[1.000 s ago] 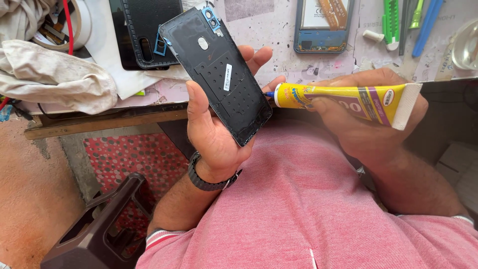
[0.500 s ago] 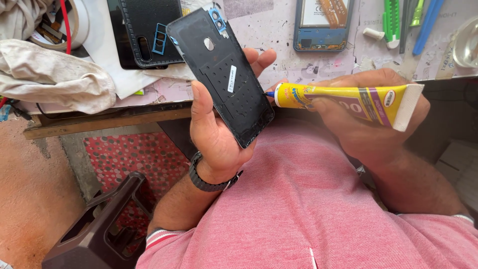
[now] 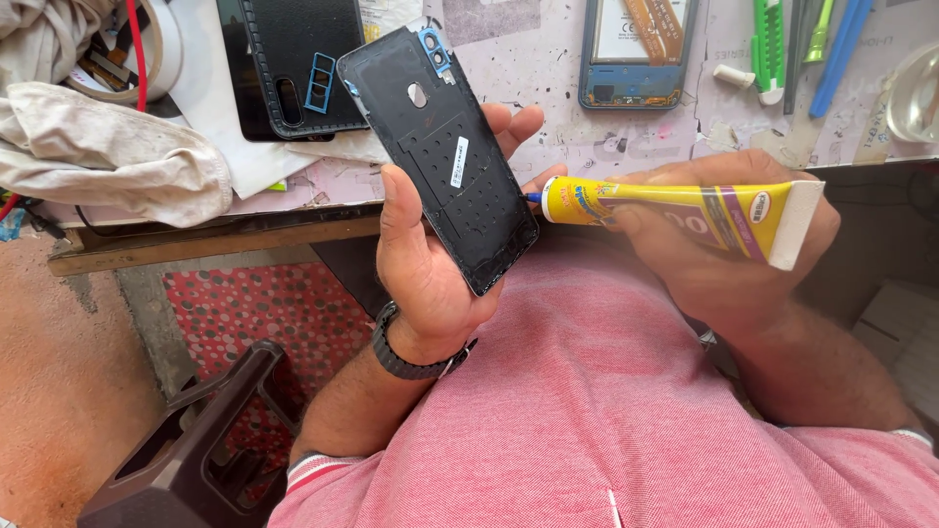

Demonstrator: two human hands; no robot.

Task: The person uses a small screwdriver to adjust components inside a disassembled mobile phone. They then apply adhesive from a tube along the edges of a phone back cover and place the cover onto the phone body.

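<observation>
the left hand (image 3: 430, 264) is clamped around a black phone back cover (image 3: 440, 156), inner face up, tilted over the near edge of the workbench (image 3: 587, 147). the right hand (image 3: 724, 244) grips a yellow glue tube (image 3: 675, 210), its blue nozzle touching the cover's right edge. beyond the cover lie a black phone case (image 3: 303, 59) and an opened phone (image 3: 636, 49); open room lies below the cover, over the pink shirt (image 3: 587, 411).

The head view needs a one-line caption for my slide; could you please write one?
Left hand holds a black phone back cover while right hand points a yellow glue tube at its edge.
</observation>
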